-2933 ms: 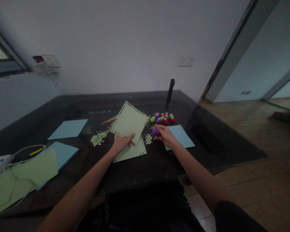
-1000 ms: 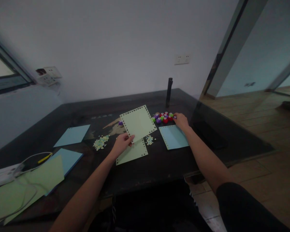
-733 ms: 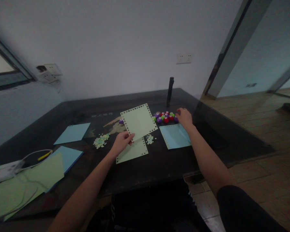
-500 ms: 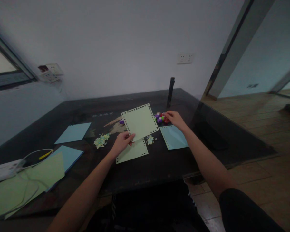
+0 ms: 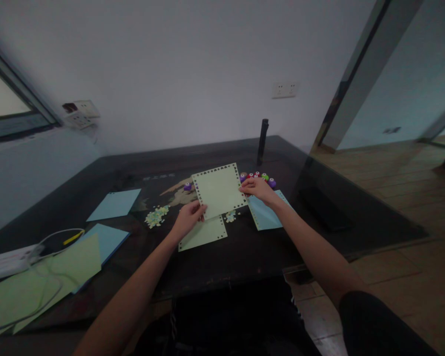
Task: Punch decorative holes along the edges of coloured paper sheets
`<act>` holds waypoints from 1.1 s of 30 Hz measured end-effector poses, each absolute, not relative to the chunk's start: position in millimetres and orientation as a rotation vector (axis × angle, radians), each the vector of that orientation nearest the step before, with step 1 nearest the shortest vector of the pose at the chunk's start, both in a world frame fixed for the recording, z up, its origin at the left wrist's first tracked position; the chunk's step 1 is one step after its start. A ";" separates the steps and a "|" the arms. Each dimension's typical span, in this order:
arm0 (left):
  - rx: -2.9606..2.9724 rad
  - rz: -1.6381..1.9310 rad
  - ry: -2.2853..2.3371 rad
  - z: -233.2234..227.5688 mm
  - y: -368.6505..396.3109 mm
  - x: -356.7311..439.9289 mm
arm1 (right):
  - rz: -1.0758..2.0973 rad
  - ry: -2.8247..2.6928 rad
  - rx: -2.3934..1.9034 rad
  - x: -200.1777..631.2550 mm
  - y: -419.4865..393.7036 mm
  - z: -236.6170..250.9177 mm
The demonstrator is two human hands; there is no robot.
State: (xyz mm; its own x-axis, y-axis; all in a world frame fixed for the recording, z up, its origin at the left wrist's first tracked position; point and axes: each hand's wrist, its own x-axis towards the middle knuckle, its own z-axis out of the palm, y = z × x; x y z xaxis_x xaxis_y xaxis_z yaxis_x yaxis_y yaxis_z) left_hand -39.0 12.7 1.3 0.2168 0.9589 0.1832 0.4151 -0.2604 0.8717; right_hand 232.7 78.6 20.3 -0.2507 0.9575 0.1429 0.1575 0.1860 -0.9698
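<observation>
A pale green sheet of paper [image 5: 220, 190] with small holes punched along its edges is held up above the table. My left hand [image 5: 190, 215] pinches its lower left corner. At the sheet's right edge, my right hand [image 5: 257, 189] has its fingers closed on the paper. Under the raised sheet lies another punched green sheet [image 5: 203, 235], partly covered. Behind my right hand sits a cluster of small purple, red and green craft punches [image 5: 264, 177], partly hidden. One purple punch [image 5: 187, 187] stands apart, left of the sheet. A punched blue sheet [image 5: 267, 215] lies below my right forearm.
Paper cut-outs form a larger pile [image 5: 156, 216] and a smaller one [image 5: 230, 216]. Blue sheets [image 5: 114, 203], green sheets [image 5: 59, 269] and a white cable [image 5: 61, 291] lie at left. A black upright stick [image 5: 262, 142] stands at the back; a dark flat object [image 5: 324, 208] lies right.
My right hand has moved from the punches down and left to the sheet's right edge and closed on it. The raised sheet shifted slightly right; the punches now sit spread further right.
</observation>
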 end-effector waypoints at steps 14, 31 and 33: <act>1.642 1.286 1.324 2.3 15.7 -38.3 | 1.193 -1.589 -1.165 231.5 70.4 30.7; 1.557 1.219 1.109 35.9 6.4 53.6 | 0.980 -1.450 -1.287 318.0 24.3 44.9; 1.551 1.203 1.097 31.1 10.8 69.7 | 0.951 -1.395 -1.311 329.1 21.5 36.5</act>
